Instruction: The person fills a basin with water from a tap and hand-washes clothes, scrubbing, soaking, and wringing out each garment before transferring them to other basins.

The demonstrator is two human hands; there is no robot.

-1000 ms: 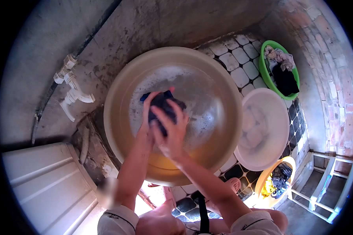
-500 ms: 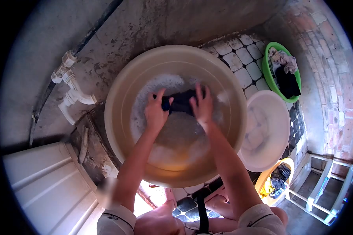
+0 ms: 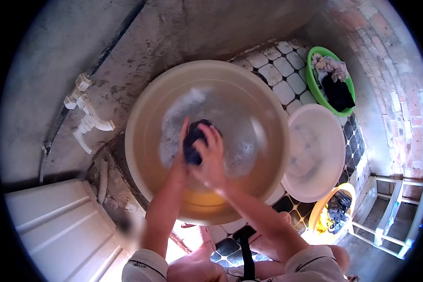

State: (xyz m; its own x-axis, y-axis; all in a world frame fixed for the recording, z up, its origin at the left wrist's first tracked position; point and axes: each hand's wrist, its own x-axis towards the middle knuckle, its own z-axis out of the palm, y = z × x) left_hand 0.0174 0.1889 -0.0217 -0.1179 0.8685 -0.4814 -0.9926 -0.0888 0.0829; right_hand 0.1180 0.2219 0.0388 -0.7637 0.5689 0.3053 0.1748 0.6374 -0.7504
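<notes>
A bunched dark cloth (image 3: 192, 143) is pressed between my two hands over a large beige basin (image 3: 141, 103) of soapy water. My left hand (image 3: 182, 145) lies along the cloth's left side, its fingers pointing up. From the right, my right hand (image 3: 210, 157) curls its fingers over the cloth. White foam (image 3: 188, 101) floats at the upper left of the water. The cloth's underside is hidden.
Right of the basin stand a pale pink tub (image 3: 317, 150), a green basin (image 3: 310, 77) with clothes and a yellow basin (image 3: 317, 211) with dark and yellow cloth. A white tap (image 3: 91, 120) is at left, a white rack (image 3: 385, 221) at lower right.
My hands have come together from a spread position, and the dark cloth, stretched between them half a second ago, is now bunched up nearer the basin's left half.
</notes>
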